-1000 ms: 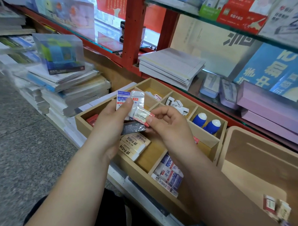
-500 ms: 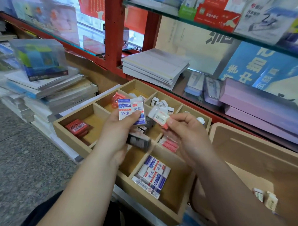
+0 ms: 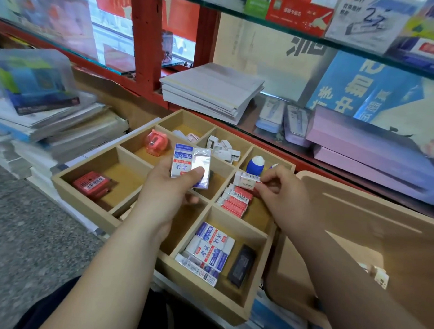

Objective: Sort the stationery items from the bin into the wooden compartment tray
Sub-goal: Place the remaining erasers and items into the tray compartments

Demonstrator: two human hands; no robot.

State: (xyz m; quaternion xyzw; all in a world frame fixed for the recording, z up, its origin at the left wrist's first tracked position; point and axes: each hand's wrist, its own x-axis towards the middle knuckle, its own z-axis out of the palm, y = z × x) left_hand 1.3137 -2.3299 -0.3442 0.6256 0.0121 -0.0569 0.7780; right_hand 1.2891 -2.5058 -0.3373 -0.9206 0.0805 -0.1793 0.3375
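Observation:
The wooden compartment tray [image 3: 84, 201] lies in front of me. My left hand [image 3: 170, 194] grips two blue-and-white wrapped erasers [image 3: 190, 164] above the tray's middle. My right hand [image 3: 281, 193] pinches a small white-and-red eraser [image 3: 246, 180] just above the compartment that holds a row of red-and-white erasers [image 3: 235, 199]. The near compartment holds several blue-and-white erasers [image 3: 209, 252] and a black eraser [image 3: 242, 265]. The wooden bin [image 3: 371, 219] stands to the right, with a few small items [image 3: 379, 276] partly hidden behind my right forearm.
Other compartments hold a red box [image 3: 93, 186], a pink sharpener [image 3: 155, 142], white clips [image 3: 222, 147] and blue-and-white bottles [image 3: 255, 164]. Book stacks [image 3: 211, 90] sit behind the tray and at the left. Pink boxes [image 3: 373, 155] line the right shelf. Grey floor lies at left.
The view shifted. My right hand carried the small white-and-red eraser down and right, over the red eraser compartment. A black eraser that was under my left hand now lies in the near compartment.

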